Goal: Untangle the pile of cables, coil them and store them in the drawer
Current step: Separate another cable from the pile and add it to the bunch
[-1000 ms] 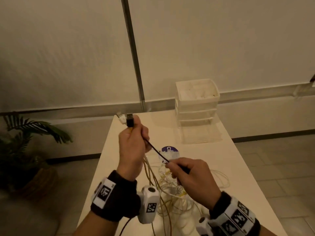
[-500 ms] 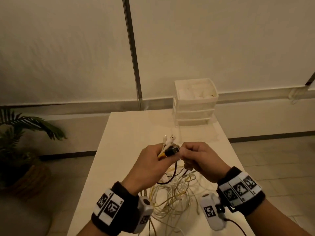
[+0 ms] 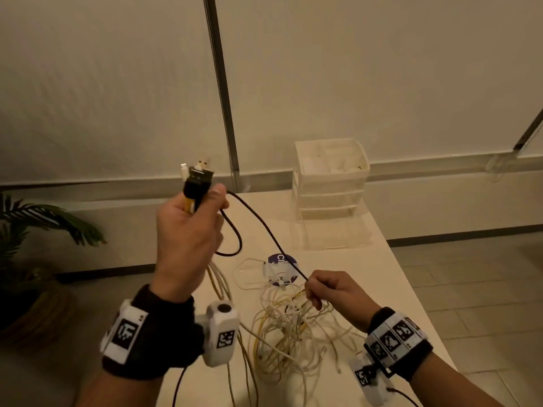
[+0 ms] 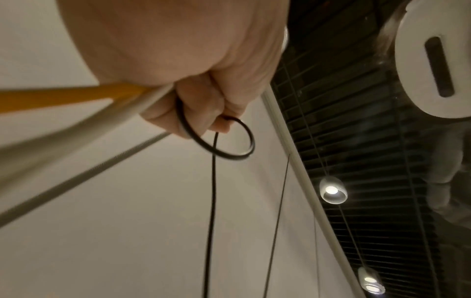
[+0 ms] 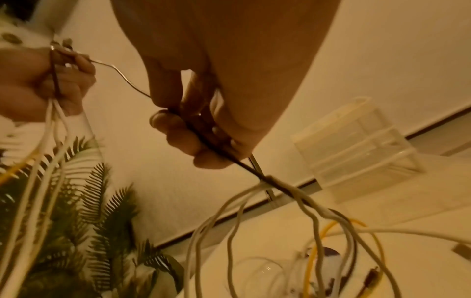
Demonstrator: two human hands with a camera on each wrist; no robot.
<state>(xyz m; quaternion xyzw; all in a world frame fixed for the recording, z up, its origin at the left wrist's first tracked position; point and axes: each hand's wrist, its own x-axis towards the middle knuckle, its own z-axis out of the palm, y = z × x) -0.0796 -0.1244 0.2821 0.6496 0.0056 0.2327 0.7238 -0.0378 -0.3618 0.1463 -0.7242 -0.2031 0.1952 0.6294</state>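
the left hand (image 3: 188, 236) is raised above the table (image 3: 346, 259), fist closed round a bunch of cable ends: a black plug (image 3: 197, 180) and white plugs stick up, yellow and white cables hang below it. a black cable (image 3: 264, 227) loops beside that fist and runs down right to the right hand (image 3: 335, 295), which pinches it just above the tangled pile (image 3: 293, 333) of white and yellow cables on the near table. the drawer unit (image 3: 330, 183) stands at the far right of the table, well apart from the pile. a plant (image 3: 44, 218) stands at the left.
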